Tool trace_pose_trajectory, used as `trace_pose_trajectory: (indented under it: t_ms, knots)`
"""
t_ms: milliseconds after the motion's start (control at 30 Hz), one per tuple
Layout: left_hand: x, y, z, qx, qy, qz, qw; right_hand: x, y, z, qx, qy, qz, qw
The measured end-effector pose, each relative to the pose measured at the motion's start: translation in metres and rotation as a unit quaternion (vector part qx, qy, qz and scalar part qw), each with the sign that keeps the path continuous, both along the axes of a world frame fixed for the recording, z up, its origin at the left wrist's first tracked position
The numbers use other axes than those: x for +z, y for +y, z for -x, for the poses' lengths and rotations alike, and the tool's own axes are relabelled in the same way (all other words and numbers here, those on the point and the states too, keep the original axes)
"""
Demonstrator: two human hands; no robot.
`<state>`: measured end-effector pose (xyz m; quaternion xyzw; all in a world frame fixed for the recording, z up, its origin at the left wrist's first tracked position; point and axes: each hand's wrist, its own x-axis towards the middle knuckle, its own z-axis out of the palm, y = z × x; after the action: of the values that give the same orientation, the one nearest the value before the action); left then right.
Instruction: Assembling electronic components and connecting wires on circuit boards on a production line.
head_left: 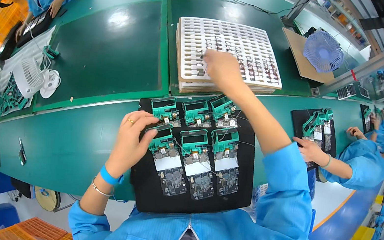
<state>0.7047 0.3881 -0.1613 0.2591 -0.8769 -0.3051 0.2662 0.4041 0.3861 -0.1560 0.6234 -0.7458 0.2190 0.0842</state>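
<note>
In front of me a black mat [141, 197] carries several circuit board assemblies [193, 142] with green plastic frames, laid in two rows. Some have thin wires sticking out. My left hand [132, 136] is at the near-left assembly [163, 139], thumb and fingers apart around its green frame's upper corner. Beyond the mat, my right hand [224, 70] reaches over a white slotted tray [233, 29] of small wired parts. Its fingertips are pinched together at the tray's left part; a small greyish bit shows there, too blurred to name.
Brown sheets [184, 88] lie stacked under the tray. A blue-violet fan [324, 51] stands at the far right, a white fan [29, 77] at the left. A scissors-like tool [22, 151] lies left. Co-workers sit at far left and right; one hand [311, 152] is near another black mat [300, 119].
</note>
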Motion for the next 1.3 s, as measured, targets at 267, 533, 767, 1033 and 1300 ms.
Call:
trace_pose_trajectory:
  t_ms: [267, 533, 767, 1033, 1300]
  knots:
    - [0.018, 0.012, 0.009, 0.015, 0.133, -0.291, 0.947, 0.03, 0.087, -0.052, 0.177, -0.659, -0.129, 0.72]
    - [0.007, 0.021, 0.006, -0.047, 0.134, -0.417, 0.898, -0.004, 0.119, -0.116, 0.22, -0.727, -0.215, 0.614]
    - [-0.002, 0.015, -0.031, 0.008, -0.101, -0.301, 0.948, -0.02, 0.14, -0.165, 0.141, -0.588, -0.241, 0.759]
    - [0.006, -0.011, -0.017, -0.05, -0.248, -0.142, 0.957, -0.046, 0.133, -0.176, 0.135, -0.475, -0.131, 0.86]
    - [0.002, -0.028, -0.013, -0.084, -0.29, -0.213, 0.929, -0.05, 0.136, -0.174, 0.151, -0.45, -0.122, 0.871]
